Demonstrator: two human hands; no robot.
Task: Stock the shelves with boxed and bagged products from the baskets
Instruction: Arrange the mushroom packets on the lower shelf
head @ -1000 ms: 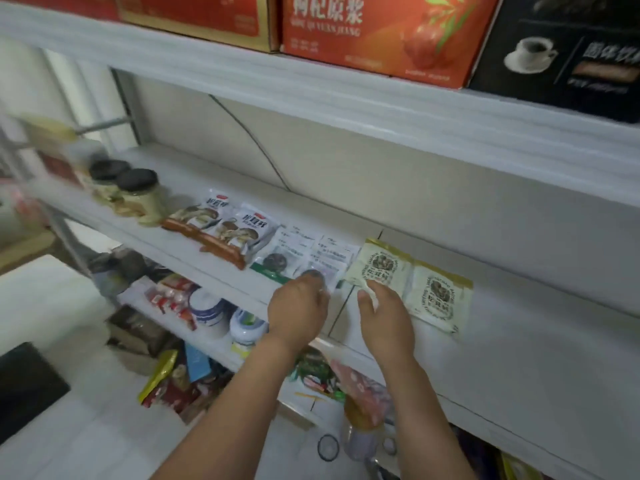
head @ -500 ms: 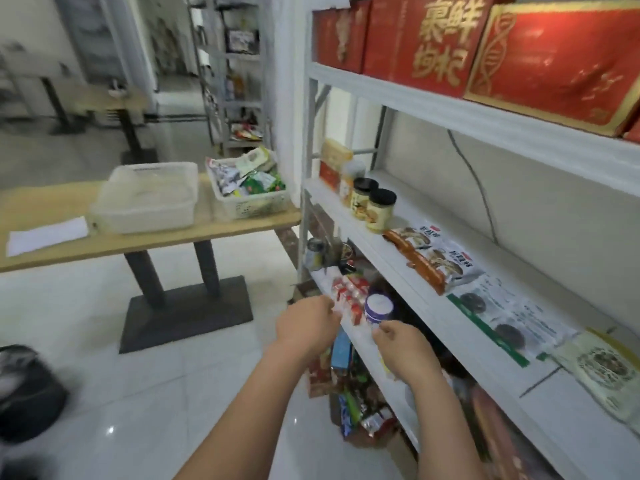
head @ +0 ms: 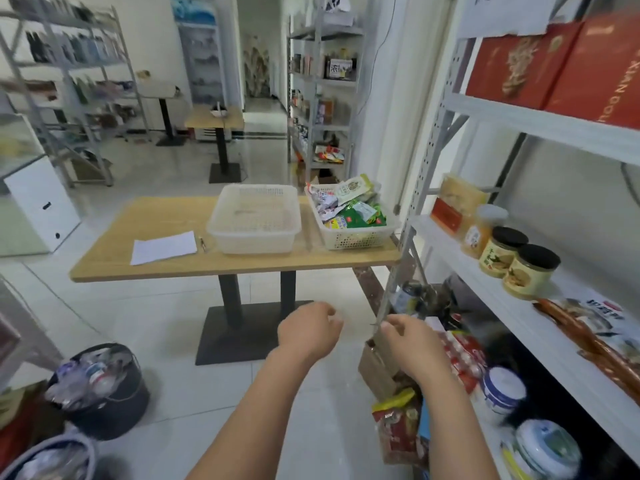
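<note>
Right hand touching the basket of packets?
Apart. Head view: the right hand hangs low by the shelf post; floor and table edge show between it and the basket of packets.

We record bright, even indoor light with no hard shadows. The tiled floor [head: 162,317] carries a pale sheen, strongest toward the far doorway [head: 258,64]. We see motion blur on the left hand [head: 308,332], the right hand [head: 412,344] and the shelf unit [head: 519,327] beside them; far racks [head: 69,81] are soft. Its uprights [head: 433,133] bow at the frame edges.
</note>
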